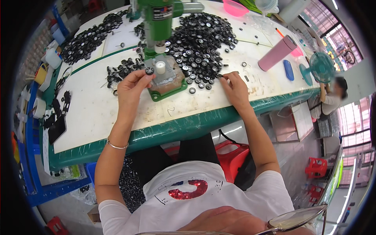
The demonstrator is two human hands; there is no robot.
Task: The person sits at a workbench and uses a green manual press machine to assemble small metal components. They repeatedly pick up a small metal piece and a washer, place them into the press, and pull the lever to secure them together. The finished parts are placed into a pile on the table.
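Between the thumb and fingertips of my left hand [132,88] is a small black toy wheel [149,71] with a silver-grey hub. It is held just left of a white cylindrical post [160,67] on the metal base of a green bench press [159,23]. The press head is above the post, with a gap between them. My right hand [236,89] rests at the right edge of a large heap of black wheels [201,43]. Its fingertips pinch a small black part [220,76], too small to make out fully.
A smaller pile of black parts [124,70] lies left of the press, and another wheel pile [84,45] lies farther left. A pink tumbler [277,53], a blue case [288,70] and a green fan [322,66] stand rightward. Green padding [184,127] edges the table. Another person [332,100] sits at right.
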